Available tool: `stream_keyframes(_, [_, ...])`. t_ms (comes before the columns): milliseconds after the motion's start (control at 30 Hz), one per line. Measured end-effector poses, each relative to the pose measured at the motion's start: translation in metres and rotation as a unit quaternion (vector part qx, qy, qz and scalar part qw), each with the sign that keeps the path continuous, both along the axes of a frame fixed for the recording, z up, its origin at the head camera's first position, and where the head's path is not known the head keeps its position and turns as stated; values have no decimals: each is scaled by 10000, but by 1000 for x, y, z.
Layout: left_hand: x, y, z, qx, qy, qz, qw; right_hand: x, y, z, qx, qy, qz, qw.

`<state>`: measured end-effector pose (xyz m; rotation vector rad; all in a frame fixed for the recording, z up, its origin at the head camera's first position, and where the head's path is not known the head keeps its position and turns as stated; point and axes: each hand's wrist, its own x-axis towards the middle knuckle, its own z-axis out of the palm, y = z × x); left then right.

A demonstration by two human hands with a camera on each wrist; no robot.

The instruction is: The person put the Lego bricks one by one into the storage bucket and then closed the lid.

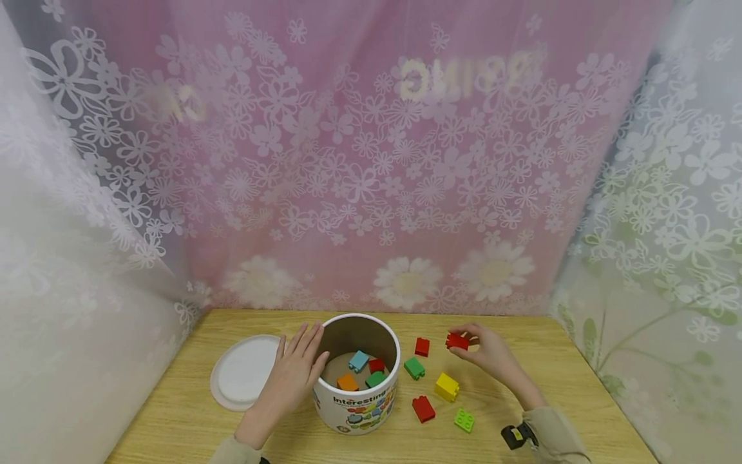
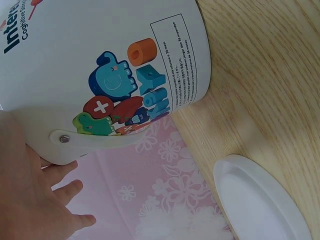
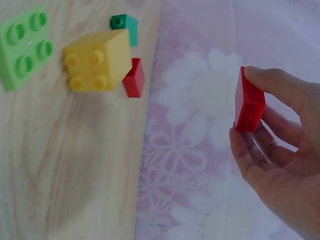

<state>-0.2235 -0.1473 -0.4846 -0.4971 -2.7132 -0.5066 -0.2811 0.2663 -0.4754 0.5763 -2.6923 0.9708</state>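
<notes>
My right hand [image 1: 489, 354] pinches a red building block [image 3: 249, 102] between thumb and fingers, above the right part of the table. With fingers straight, my left hand [image 1: 292, 374] rests at the left rim of a white printed bucket [image 1: 359, 412]. Inside the bucket lie a light blue block [image 1: 359, 361], an orange block [image 1: 348, 382], a red block and a green block. Between bucket and right hand are a yellow block [image 1: 447, 387], a green block [image 1: 414, 368], a light green block [image 1: 464, 420] and two red blocks, one nearer [image 1: 424, 409] and one farther [image 1: 422, 347].
A round white lid [image 1: 237, 377] lies on the wooden table [image 1: 174, 412] left of the bucket, partly behind my left hand. Flowered curtains [image 1: 371, 193] hang at the table's back and both sides.
</notes>
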Motion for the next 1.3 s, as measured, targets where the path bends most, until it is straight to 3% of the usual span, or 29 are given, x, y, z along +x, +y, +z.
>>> stream_keyframes(267, [0,0,0,3,19,11,10000,-4,-18,10,35,187,90,9998])
stream_keyframes(700, [0,0,0,3,-26,7,10000,-9,-59,32,-15,92,222,9997])
stream_keyframes(1067, [-1,1,0,7,4,-31,10000,-13,-96,46,-180,358,796,9960])
stream_keyframes(1300, [0,0,0,28,12,-23,10000,-13,-120,48,-205,187,1030,9943])
